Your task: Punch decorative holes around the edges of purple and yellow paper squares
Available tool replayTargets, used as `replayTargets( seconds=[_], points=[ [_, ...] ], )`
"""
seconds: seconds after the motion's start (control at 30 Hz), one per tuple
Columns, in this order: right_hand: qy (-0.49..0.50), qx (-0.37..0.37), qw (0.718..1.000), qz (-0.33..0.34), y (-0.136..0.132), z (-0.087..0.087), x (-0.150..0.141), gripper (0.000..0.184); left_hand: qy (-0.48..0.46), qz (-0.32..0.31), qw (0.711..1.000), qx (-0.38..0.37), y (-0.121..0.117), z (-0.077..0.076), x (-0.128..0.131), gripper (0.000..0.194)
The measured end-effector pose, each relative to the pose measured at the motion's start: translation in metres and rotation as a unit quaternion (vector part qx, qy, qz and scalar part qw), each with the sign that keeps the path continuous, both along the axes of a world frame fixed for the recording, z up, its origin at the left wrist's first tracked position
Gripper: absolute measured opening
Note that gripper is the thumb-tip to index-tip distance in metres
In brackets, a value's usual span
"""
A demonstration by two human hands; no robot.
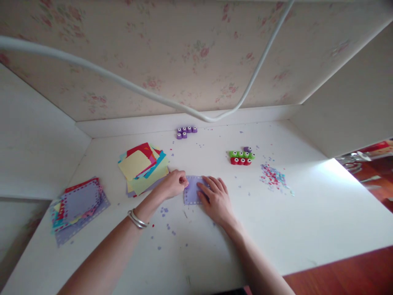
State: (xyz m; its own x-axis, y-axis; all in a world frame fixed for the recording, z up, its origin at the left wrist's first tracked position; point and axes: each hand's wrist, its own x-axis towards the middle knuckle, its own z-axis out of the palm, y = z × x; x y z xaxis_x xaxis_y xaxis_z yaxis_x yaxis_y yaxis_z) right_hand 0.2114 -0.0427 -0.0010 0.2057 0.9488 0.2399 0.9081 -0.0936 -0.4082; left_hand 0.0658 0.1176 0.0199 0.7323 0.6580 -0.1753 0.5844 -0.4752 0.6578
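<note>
A small lilac sheet of paper (192, 192) with punched edges lies flat on the white desk (307, 213) in front of me. My left hand (173, 184) has its fingers curled at the sheet's top left corner, pinching or pressing it. My right hand (216, 198) lies flat on the sheet's right side, fingers stretched out. A silver bracelet (137, 219) sits on my left wrist.
A loose stack of coloured paper (143, 168) lies left of my hands. Punched sheets (78, 205) are piled at the desk's left edge. Purple punches (186, 131) stand at the back, green and red punches (241, 157) to the right, confetti (273, 177) beyond them. A white cable (123, 82) hangs overhead.
</note>
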Motion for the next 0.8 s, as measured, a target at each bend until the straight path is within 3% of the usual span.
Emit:
replayTargets(
  seconds=[0.3, 0.57, 0.7, 0.8],
  points=[
    [-0.005, 0.005, 1.0, 0.003, -0.001, -0.002, 0.0, 0.03, -0.043, 0.022, 0.999, 0.01, -0.009, 0.004, -0.037, 0.021],
    [-0.01, 0.018, 1.0, 0.003, -0.001, -0.003, 0.001, 0.03, -0.036, 0.047, 0.991, 0.119, -0.02, 0.007, -0.066, 0.022],
    [-0.009, 0.019, 1.0, 0.004, -0.001, -0.002, 0.001, 0.03, -0.043, 0.029, 0.988, 0.143, -0.012, 0.009, -0.055, 0.015],
    [-0.004, 0.016, 1.0, 0.003, -0.001, -0.001, 0.001, 0.03, -0.093, 0.024, 0.985, 0.143, 0.0, 0.015, -0.026, 0.017]
  ],
)
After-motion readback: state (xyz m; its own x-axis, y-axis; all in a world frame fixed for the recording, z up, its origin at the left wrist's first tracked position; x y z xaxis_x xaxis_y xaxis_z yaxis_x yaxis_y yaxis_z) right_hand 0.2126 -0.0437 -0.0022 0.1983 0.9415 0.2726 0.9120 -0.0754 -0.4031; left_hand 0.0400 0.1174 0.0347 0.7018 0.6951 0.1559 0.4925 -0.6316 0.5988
